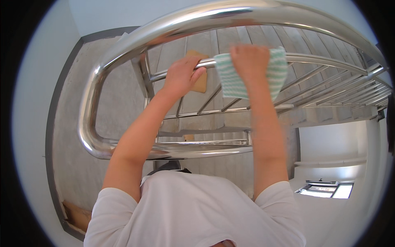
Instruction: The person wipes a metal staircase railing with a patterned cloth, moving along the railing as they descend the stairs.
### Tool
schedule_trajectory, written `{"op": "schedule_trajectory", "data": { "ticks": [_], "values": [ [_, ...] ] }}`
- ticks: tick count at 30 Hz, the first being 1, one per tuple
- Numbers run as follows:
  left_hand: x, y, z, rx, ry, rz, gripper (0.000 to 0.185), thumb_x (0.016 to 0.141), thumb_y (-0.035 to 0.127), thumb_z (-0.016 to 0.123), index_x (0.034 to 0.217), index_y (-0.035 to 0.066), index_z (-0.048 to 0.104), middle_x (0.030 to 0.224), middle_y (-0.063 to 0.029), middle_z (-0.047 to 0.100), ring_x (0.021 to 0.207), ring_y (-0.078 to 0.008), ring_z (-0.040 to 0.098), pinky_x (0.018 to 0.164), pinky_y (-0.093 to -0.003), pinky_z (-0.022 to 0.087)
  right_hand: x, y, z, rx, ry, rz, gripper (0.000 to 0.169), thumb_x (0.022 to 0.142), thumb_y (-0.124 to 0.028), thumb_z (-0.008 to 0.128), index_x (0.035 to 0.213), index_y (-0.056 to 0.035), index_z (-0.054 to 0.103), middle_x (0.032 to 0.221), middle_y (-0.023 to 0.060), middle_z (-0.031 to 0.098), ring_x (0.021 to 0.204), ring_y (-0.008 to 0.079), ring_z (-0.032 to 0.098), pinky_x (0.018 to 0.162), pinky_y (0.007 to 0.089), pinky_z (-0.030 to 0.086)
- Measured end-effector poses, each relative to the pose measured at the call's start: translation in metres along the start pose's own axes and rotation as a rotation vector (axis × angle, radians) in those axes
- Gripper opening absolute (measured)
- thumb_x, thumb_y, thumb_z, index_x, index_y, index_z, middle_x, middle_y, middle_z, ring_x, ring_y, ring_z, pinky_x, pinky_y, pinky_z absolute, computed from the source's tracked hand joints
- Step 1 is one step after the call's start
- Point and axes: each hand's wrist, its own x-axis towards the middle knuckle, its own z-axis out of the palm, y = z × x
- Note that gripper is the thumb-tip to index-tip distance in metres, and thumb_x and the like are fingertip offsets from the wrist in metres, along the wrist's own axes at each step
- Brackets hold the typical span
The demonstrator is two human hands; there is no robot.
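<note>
My left hand (182,75) is closed around the upper inner rail (206,63) of a stainless steel stair railing. To its right, my right hand (250,60), blurred, grips a green-and-white striped cloth (277,69) draped over the same rail. The cloth hangs down on both sides of my right wrist. Beyond both hands curves the thick polished handrail (247,15). Thin metal balusters (209,98) run down from the inner rail to a lower bar. My right fingertips are hidden behind the hand and cloth.
Grey concrete steps (262,34) lie behind the railing, with a tan flat piece (200,81) on them. Another piece of brown board (75,216) rests on the landing at lower left. White walls stand around, and a window (327,189) shows at lower right.
</note>
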Motion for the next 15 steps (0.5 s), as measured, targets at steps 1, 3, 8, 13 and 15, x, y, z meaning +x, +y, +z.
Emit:
{"op": "schedule_trajectory", "data": {
  "ticks": [1,3,8,13,15],
  "values": [
    [-0.001,-0.001,0.000,-0.051,-0.007,-0.066,0.034,0.095,0.030,0.055,0.120,0.006,0.057,0.105,-0.0154,0.063,0.099,-0.0342,0.061,0.085,-0.0429,0.048,0.001,-0.014,0.001,0.035,0.000,-0.010,0.037,0.090,-0.036,0.051,0.068,-0.0124,0.070,0.065,0.0082,0.066,0.062,0.0282,0.064,0.064,0.0446,0.044],
    [0.001,0.007,0.001,-0.100,0.114,-0.022,0.039,0.096,0.027,0.053,0.127,0.004,0.054,0.114,-0.0178,0.061,0.108,-0.0349,0.058,0.094,-0.0430,0.045,0.004,-0.036,0.003,0.129,-0.019,-0.009,0.030,0.089,-0.033,0.053,0.072,-0.0130,0.069,0.069,0.0070,0.068,0.065,0.0278,0.065,0.064,0.0449,0.044],
    [0.024,0.074,0.019,-0.328,0.475,0.327,0.045,0.096,0.020,0.051,0.136,0.000,0.046,0.131,-0.0225,0.052,0.122,-0.0401,0.048,0.106,-0.0458,0.036,0.008,-0.042,0.000,0.742,0.103,0.175,0.017,0.086,-0.022,0.058,0.089,-0.0102,0.069,0.090,0.0084,0.071,0.084,0.0278,0.069,0.074,0.0419,0.050],
    [0.046,0.094,0.055,-0.138,0.334,0.321,0.051,0.092,0.036,0.057,0.129,0.002,0.051,0.114,-0.0148,0.061,0.108,-0.0355,0.056,0.094,-0.0469,0.042,0.022,0.034,-0.001,1.132,0.316,0.345,0.024,0.089,-0.011,0.055,0.109,-0.0066,0.068,0.100,0.0079,0.071,0.088,0.0226,0.068,0.082,0.0343,0.052],
    [0.050,0.095,0.061,-0.010,0.188,0.251,0.048,0.091,0.040,0.059,0.123,0.004,0.056,0.104,-0.0122,0.064,0.099,-0.0343,0.060,0.085,-0.0477,0.046,0.019,0.066,-0.014,1.095,0.333,0.263,0.022,0.092,-0.017,0.055,0.105,-0.0071,0.069,0.095,0.0099,0.071,0.085,0.0246,0.068,0.080,0.0353,0.052]
  ]
}}
